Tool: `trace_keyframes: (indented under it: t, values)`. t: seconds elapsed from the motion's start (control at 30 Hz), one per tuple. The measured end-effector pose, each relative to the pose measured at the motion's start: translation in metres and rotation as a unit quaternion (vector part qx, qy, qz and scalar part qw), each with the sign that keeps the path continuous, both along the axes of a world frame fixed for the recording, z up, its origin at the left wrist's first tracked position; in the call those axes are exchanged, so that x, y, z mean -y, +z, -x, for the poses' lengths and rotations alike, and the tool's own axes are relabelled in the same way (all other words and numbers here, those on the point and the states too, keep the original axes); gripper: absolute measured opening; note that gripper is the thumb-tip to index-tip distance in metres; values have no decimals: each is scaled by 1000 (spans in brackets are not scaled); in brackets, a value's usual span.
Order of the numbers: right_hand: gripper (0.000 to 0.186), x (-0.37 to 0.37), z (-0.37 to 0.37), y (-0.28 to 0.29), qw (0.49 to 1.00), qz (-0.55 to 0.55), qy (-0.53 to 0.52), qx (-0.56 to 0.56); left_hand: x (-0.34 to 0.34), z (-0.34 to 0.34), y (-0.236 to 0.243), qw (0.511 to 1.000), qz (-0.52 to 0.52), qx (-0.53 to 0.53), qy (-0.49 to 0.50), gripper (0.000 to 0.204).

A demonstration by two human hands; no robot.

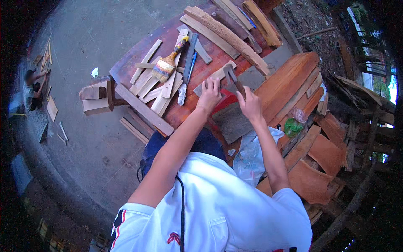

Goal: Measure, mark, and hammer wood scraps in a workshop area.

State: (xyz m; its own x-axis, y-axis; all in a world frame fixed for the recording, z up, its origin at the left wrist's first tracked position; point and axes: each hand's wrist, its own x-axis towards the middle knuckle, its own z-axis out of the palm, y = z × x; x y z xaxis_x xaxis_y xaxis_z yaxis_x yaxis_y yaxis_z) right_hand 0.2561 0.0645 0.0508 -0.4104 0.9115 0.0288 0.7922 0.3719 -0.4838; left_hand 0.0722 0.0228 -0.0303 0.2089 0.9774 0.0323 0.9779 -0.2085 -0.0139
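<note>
At the middle of the reddish worktable (134,50), my left hand (209,94) has its curled fingers on a short wooden strip (222,70). My right hand (247,101) grips a hammer (239,87) by its handle, with the head raised over the strip beside my left hand. To the left of them lie a wide paintbrush (164,68) with a stained yellow handle, loose pale slats (145,82), a grey bar (190,54), a blue pen (193,61) and a crumpled white paper (182,94).
Long planks (226,38) lie along the back, and stacked orange-brown boards (285,84) fill the right, beside white (252,159) and green (293,127) plastic bags. A cardboard box (96,105) stands left of the table. Another person (32,90) crouches on the floor at far left among wood pieces.
</note>
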Motion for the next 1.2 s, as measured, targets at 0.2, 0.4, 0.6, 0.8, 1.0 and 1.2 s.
trace_keyframes:
  t: [0.2,0.4,0.6,0.8,1.0,1.2]
  values:
    - [26,-12,-5,-13,997,12,-23,78,-3,-1,-2,999,-28,-24,-4,54]
    - [26,-6,-13,-9,998,-20,8,52,0,-3,0,999,-41,-24,0,54]
    - [26,-5,-13,-9,998,-60,30,-2,-2,-2,-2,998,-56,-17,-2,53]
    - [25,-15,-9,-3,998,-49,-41,8,4,-2,0,997,-47,-53,-5,62]
    - [24,-24,-13,-2,998,-9,-5,58,-3,-1,4,999,-14,-34,-25,59]
    - [24,-9,-7,-11,998,-49,-26,-20,-1,1,2,997,-43,-52,-35,59]
